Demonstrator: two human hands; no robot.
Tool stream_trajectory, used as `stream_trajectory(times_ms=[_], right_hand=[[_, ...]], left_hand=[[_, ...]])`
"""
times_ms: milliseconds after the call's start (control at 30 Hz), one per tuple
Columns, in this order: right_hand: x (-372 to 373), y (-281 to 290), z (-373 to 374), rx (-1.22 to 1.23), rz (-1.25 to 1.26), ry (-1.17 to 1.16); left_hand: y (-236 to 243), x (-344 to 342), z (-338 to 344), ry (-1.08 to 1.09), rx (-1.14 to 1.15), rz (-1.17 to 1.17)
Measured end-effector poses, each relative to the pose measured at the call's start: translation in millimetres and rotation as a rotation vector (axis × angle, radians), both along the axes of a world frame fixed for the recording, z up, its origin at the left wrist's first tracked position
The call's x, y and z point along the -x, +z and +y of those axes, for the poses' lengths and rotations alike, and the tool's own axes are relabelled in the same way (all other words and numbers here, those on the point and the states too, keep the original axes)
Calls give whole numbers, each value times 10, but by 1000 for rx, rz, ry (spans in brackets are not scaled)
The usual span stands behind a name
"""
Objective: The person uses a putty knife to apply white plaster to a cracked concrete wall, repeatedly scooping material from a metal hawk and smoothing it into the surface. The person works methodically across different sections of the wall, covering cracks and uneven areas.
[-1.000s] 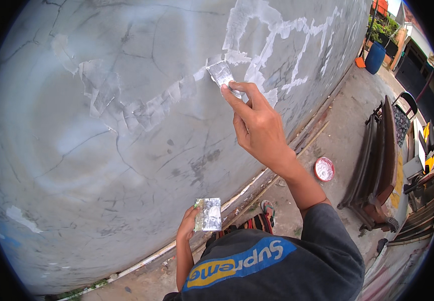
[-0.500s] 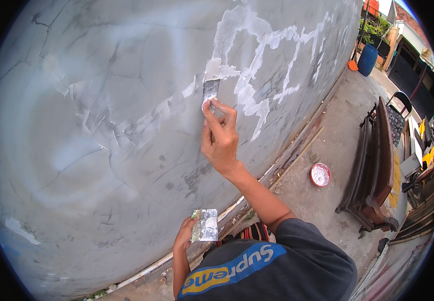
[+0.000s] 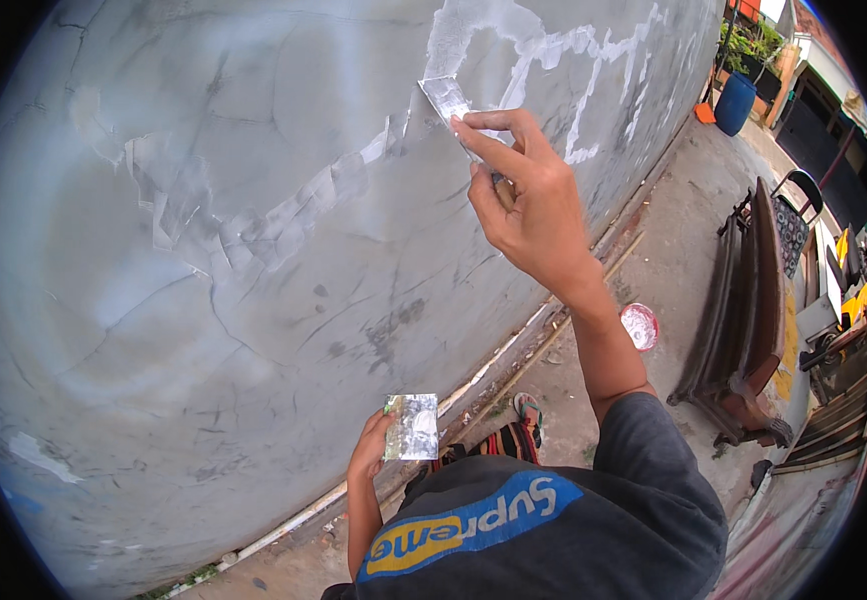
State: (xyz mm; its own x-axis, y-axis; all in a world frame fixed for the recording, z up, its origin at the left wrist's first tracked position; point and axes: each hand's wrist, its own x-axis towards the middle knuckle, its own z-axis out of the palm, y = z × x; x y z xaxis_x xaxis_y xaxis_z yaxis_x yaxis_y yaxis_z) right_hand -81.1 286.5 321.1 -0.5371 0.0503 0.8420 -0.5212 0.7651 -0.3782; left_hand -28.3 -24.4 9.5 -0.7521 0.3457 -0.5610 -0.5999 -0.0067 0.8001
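My right hand (image 3: 538, 200) pinches a putty knife (image 3: 443, 97), its flat metal blade laid against the grey wall (image 3: 283, 90). White filler (image 3: 513, 35) runs in patches and strips over cracks up and to the right of the blade. Left of it, a thinner, greyer band of filler (image 3: 293, 215) crosses the wall. Lower down, my left hand (image 3: 368, 450) grips a small square metal plate (image 3: 413, 428) by its left edge, smears of white filler on its face. The knife's lower end is partly hidden by my fingers.
A red bowl of white filler (image 3: 640, 327) sits on the concrete ground to the right. Beyond it stand a dark wooden bench (image 3: 738, 320) and a patterned chair (image 3: 791, 232). A blue barrel (image 3: 735, 104) is farther off. Pipes (image 3: 513, 350) run along the wall's foot.
My right hand has moved up and right with the putty knife, whose blade is now tilted up to the left. My left hand and plate have shifted slightly up in view.
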Motion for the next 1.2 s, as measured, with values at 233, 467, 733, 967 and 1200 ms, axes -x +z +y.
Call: stream_trajectory(times_ms=[233, 467, 733, 967, 1200], right_hand=[[-117, -470, -274, -24, -64, 8], [-69, -20, -59, 101, 42, -12], [-200, -344, -299, -11, -104, 6], [52, -383, -251, 143, 92, -96], [-56, -766, -534, 128, -30, 29]], left_hand=[[-138, 53, 5, 32, -25, -34], [57, 29, 5, -40, -56, 37], [-69, 34, -22, -35, -8, -11], [-122, 22, -43, -17, -26, -5], [-14, 23, 28, -5, 4, -24]])
